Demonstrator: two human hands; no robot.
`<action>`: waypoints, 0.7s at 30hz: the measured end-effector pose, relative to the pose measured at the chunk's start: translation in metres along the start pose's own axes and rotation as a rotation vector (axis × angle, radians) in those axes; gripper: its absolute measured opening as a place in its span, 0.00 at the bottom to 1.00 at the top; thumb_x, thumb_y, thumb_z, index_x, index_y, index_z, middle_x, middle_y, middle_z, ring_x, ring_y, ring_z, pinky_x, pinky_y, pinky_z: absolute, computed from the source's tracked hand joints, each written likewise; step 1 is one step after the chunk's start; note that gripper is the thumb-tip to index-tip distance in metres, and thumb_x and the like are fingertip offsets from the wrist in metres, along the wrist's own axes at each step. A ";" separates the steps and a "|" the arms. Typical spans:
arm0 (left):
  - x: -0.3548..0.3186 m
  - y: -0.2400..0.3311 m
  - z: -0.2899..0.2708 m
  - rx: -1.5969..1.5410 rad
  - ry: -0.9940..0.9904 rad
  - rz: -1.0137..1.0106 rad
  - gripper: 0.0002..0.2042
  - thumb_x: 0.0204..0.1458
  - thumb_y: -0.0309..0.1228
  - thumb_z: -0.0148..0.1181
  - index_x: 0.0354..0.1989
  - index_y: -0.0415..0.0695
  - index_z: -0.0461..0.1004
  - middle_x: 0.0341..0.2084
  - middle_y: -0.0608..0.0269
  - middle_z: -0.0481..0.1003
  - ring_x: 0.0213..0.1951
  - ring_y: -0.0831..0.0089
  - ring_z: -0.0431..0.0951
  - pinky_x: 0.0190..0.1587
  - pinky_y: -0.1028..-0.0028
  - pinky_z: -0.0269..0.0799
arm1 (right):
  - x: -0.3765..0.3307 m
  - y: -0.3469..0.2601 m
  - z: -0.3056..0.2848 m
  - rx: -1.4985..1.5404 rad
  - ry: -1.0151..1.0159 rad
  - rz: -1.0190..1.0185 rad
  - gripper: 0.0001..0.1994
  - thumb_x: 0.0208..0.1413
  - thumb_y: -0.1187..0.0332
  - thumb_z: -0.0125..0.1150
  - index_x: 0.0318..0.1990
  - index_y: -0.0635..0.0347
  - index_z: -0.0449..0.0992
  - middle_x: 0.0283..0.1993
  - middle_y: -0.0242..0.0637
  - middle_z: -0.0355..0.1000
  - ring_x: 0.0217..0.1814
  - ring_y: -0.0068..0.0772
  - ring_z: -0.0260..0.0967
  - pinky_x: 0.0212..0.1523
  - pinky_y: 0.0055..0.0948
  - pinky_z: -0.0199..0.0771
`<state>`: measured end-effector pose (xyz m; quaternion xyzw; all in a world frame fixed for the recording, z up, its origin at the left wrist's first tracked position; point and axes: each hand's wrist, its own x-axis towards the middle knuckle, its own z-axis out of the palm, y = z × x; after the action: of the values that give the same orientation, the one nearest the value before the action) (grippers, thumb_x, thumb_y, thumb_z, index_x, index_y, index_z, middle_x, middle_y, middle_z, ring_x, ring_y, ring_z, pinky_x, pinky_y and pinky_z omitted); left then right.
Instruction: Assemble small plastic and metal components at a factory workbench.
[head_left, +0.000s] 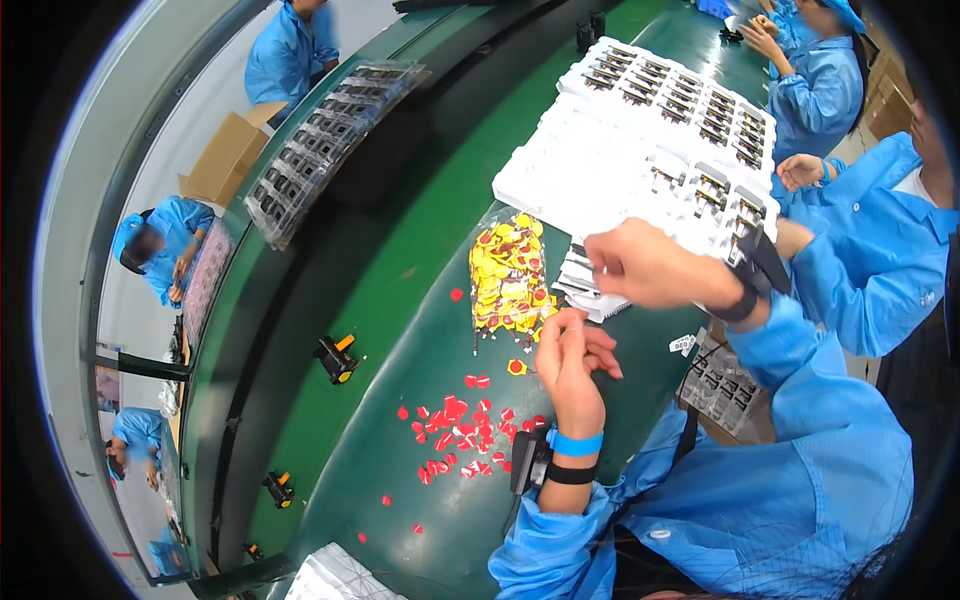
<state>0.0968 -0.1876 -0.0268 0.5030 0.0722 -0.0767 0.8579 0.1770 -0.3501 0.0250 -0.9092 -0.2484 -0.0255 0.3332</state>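
My left hand (572, 362) hovers over the green table beside a clear bag of yellow pieces with dark red discs (507, 272). Its fingers are partly stretched and apart, and I see nothing in them. Up and to the right, my right hand (650, 265) is raised over a stack of white-and-grey flat packets (584, 285). The fingers of this hand are bent and drawn together; whether anything small sits between them is hidden. Loose red discs (465, 425) lie scattered left of my left wrist. One yellow piece (517, 367) rests near my left fingers.
White foam trays (575, 150) with rows of small black parts stand beyond my hands. A green conveyor belt (400, 250) on the left carries black-and-yellow devices (337, 359). Co-workers in blue sit at right and across. A white packet (340, 575) lies at the near edge.
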 end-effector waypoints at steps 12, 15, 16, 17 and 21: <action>0.001 -0.007 0.000 -0.164 -0.080 -0.158 0.12 0.66 0.35 0.45 0.37 0.38 0.68 0.20 0.51 0.75 0.15 0.70 0.70 0.16 0.74 0.60 | 0.030 0.026 0.012 -0.397 -0.116 0.053 0.03 0.40 0.77 0.58 0.24 0.69 0.73 0.27 0.55 0.74 0.29 0.57 0.74 0.30 0.48 0.73; 0.000 -0.007 0.000 -0.131 -0.080 -0.165 0.11 0.66 0.34 0.46 0.37 0.38 0.68 0.19 0.51 0.75 0.15 0.70 0.70 0.16 0.75 0.61 | 0.036 0.029 0.023 -0.473 -0.176 -0.040 0.05 0.39 0.77 0.58 0.27 0.68 0.74 0.30 0.54 0.74 0.32 0.55 0.75 0.31 0.48 0.74; -0.001 -0.007 0.000 -0.111 -0.078 -0.167 0.11 0.66 0.34 0.46 0.36 0.38 0.68 0.20 0.51 0.75 0.15 0.70 0.69 0.16 0.75 0.61 | 0.037 0.031 0.026 -0.473 -0.180 -0.042 0.05 0.39 0.77 0.58 0.27 0.68 0.74 0.30 0.54 0.74 0.32 0.55 0.75 0.31 0.48 0.74; -0.001 -0.007 -0.001 -0.114 -0.076 -0.167 0.11 0.66 0.34 0.46 0.36 0.38 0.68 0.20 0.51 0.75 0.15 0.70 0.69 0.16 0.75 0.61 | 0.038 0.034 0.029 -0.480 -0.179 -0.065 0.06 0.38 0.76 0.59 0.28 0.68 0.74 0.30 0.53 0.74 0.32 0.55 0.75 0.31 0.47 0.74; -0.001 -0.008 0.000 -0.116 -0.075 -0.154 0.11 0.66 0.33 0.46 0.36 0.38 0.68 0.19 0.52 0.75 0.15 0.71 0.69 0.16 0.76 0.60 | 0.048 0.040 0.028 -0.475 -0.244 -0.052 0.08 0.39 0.71 0.61 0.27 0.68 0.74 0.31 0.54 0.73 0.36 0.56 0.73 0.37 0.48 0.72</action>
<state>0.0940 -0.1913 -0.0333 0.4421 0.0829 -0.1567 0.8793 0.2349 -0.3382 -0.0100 -0.9516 -0.2970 0.0179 0.0773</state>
